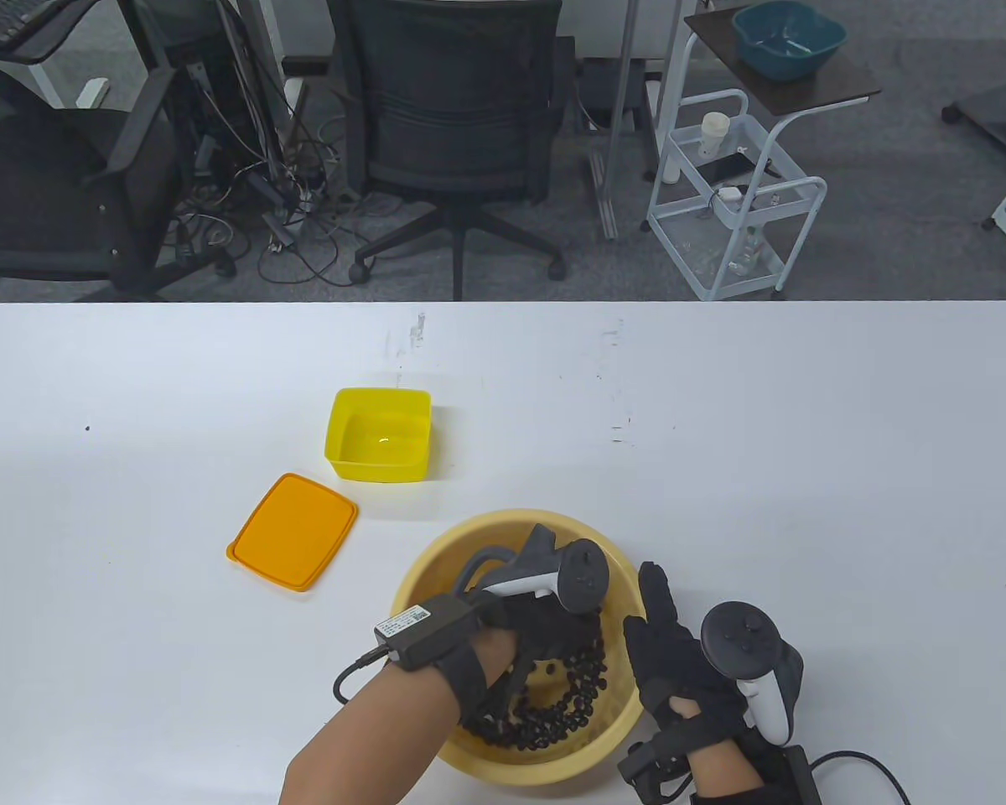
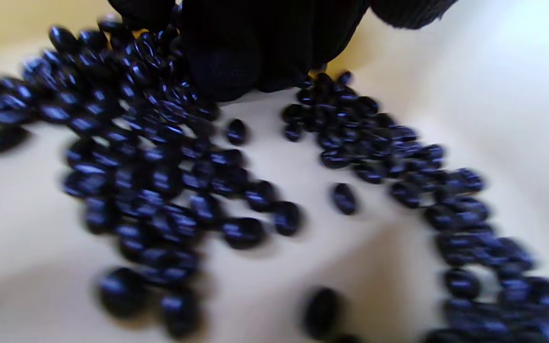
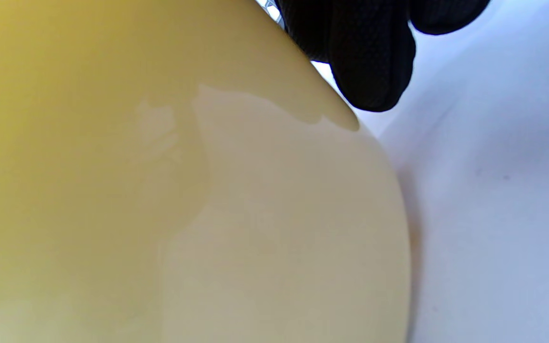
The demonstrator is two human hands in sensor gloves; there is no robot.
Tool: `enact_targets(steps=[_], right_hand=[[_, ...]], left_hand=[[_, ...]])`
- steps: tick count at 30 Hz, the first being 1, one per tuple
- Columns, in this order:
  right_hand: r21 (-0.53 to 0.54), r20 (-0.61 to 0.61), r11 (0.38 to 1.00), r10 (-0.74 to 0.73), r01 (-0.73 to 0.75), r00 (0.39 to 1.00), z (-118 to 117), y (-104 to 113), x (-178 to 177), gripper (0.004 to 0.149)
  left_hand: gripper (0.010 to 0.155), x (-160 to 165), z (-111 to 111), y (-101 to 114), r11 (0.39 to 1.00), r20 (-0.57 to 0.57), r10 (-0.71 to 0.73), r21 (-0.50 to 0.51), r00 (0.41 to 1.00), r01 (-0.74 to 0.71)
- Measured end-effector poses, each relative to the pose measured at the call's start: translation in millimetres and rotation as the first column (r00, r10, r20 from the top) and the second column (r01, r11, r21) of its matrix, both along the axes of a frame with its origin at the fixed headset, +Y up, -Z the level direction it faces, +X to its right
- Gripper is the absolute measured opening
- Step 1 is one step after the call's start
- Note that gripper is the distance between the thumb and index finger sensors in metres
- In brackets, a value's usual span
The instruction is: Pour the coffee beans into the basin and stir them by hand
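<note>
1. The basin point(image 1: 515, 524) is a round, pale yellow plastic bowl with a smooth, glossy wall, standing on the white worktop point(image 1: 805, 461) at its near edge.
2. The coffee beans point(image 1: 566, 708) are dark, shiny ovals scattered in a loose ring across the basin's cream floor; the left wrist view shows them blurred.
3. The left hand point(image 1: 536, 625) reaches down into the basin, its gloved fingers point(image 2: 236, 62) among the beans; whether they are curled or straight I cannot tell.
4. The right hand point(image 1: 679, 662) lies against the basin's outer right wall, fingers straight and together.
5. A yellow tub point(image 1: 379, 434) sits beyond the basin; an orange lid point(image 1: 292, 532) lies left of the basin.
</note>
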State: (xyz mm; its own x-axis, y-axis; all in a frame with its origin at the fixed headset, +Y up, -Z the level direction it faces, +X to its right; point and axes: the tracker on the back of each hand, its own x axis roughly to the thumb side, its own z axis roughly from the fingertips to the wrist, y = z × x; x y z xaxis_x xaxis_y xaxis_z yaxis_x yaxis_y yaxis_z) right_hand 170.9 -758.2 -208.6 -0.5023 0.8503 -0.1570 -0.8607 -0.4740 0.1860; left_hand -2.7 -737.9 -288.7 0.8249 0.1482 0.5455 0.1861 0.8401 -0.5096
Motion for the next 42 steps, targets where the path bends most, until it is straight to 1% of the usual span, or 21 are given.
enact_targets(steps=[2, 5, 8, 11, 12, 13, 14, 18, 20, 21, 23, 25, 27, 29, 31, 32, 33, 35, 38, 39, 42], right_hand=[[-0.001, 0.000, 1.000, -0.001, 0.001, 1.000, 0.0, -0.1, 0.1, 0.063], [-0.001, 0.000, 1.000, -0.002, 0.002, 1.000, 0.0, -0.1, 0.2, 0.063], [-0.001, 0.000, 1.000, -0.002, 0.002, 1.000, 0.0, -0.1, 0.2, 0.063], [-0.001, 0.001, 1.000, -0.001, 0.001, 1.000, 0.1, -0.1, 0.3, 0.063], [-0.001, 0.002, 1.000, -0.001, 0.001, 1.000, 0.1, -0.1, 0.3, 0.063], [-0.001, 0.002, 1.000, -0.001, 0.001, 1.000, 0.1, -0.1, 0.3, 0.063], [-0.001, 0.002, 1.000, -0.001, 0.001, 1.000, 0.1, -0.1, 0.3, 0.063], [-0.002, 0.001, 1.000, -0.001, 0.001, 1.000, 0.2, 0.0, 0.3, 0.063], [-0.002, 0.001, 1.000, 0.000, 0.000, 1.000, 0.1, 0.0, 0.3, 0.063], [-0.002, 0.001, 1.000, 0.000, 0.000, 1.000, 0.1, 0.0, 0.4, 0.063], [-0.003, 0.000, 1.000, -0.001, 0.001, 1.000, 0.1, 0.0, 0.5, 0.063], [-0.003, 0.000, 1.000, 0.000, 0.000, 1.000, 0.1, 0.0, 0.5, 0.063], [-0.003, 0.001, 1.000, 0.000, 0.000, 1.000, 0.1, 0.0, 0.6, 0.063], [-0.004, 0.001, 1.000, 0.000, 0.000, 1.000, 0.2, -0.1, 0.7, 0.063], [-0.004, 0.000, 1.000, 0.000, 0.000, 1.000, 0.1, -0.1, 0.7, 0.063], [-0.004, 0.000, 1.000, -0.002, 0.002, 1.000, 0.1, -0.1, 0.5, 0.063], [-0.004, 0.000, 1.000, -0.002, 0.002, 1.000, 0.1, 0.0, 0.5, 0.063], [-0.004, 0.000, 1.000, -0.001, 0.001, 1.000, 0.1, 0.0, 0.5, 0.063], [-0.004, -0.001, 1.000, -0.002, 0.002, 1.000, 0.0, -0.1, 0.5, 0.063], [-0.004, 0.000, 1.000, -0.001, 0.001, 1.000, 0.1, -0.1, 0.6, 0.063], [-0.005, 0.000, 1.000, -0.002, 0.002, 1.000, 0.1, -0.1, 0.6, 0.063]], left_hand=[[0.058, -1.5, -2.3, 0.5, 0.994, -0.002, -0.103, 0.036, 0.995, 0.103], [0.059, -4.8, -5.6, 1.2, 0.958, 0.019, -0.276, 0.093, 0.961, 0.273], [0.058, -5.5, -4.4, -1.4, 0.901, 0.032, -0.432, 0.070, 0.901, 0.429], [0.056, -5.3, 0.6, -9.6, 0.818, 0.096, -0.570, -0.028, 0.816, 0.575], [0.056, -6.8, 3.0, -16.7, 0.776, 0.139, -0.604, -0.122, 0.785, 0.619], [0.056, -7.9, 4.6, -20.9, 0.752, 0.158, -0.612, -0.189, 0.775, 0.632], [0.056, -9.0, 8.2, -25.5, 0.745, 0.180, -0.586, -0.264, 0.790, 0.613], [0.056, -6.6, 16.3, -28.0, 0.773, 0.208, -0.438, -0.409, 0.875, 0.484], [0.057, -4.0, 20.6, -27.4, 0.780, 0.186, -0.318, -0.506, 0.930, 0.368], [0.056, -1.4, 24.4, -28.2, 0.774, 0.155, -0.224, -0.571, 0.962, 0.272], [0.057, 4.3, 30.4, -30.5, 0.752, 0.092, -0.102, -0.645, 0.990, 0.138], [0.058, 9.8, 31.5, -30.3, 0.736, 0.074, -0.004, -0.675, 0.997, 0.053], [0.059, 12.9, 28.1, -27.8, 0.746, 0.036, 0.074, -0.665, 0.997, -0.031], [0.061, 13.2, 23.1, -24.1, 0.762, -0.049, 0.162, -0.629, 0.986, -0.157], [0.067, 11.3, 17.0, -20.0, 0.788, -0.134, 0.237, -0.553, 0.962, -0.271], [0.068, 9.5, 13.0, -18.0, 0.809, -0.157, 0.242, -0.512, 0.958, -0.288], [0.068, 7.8, 10.3, -16.7, 0.829, -0.162, 0.233, -0.482, 0.959, -0.283], [0.067, 2.7, 4.8, -12.7, 0.887, -0.157, 0.226, -0.375, 0.961, -0.270], [0.065, -3.8, 0.6, -5.0, 0.969, -0.112, 0.167, -0.166, 0.980, -0.184], [0.065, -4.9, -0.2, -2.9, 0.987, -0.079, 0.125, -0.090, 0.989, -0.132], [0.065, -8.4, -0.7, -1.2, 0.999, -0.051, -0.037, 0.011, 0.998, 0.038]])
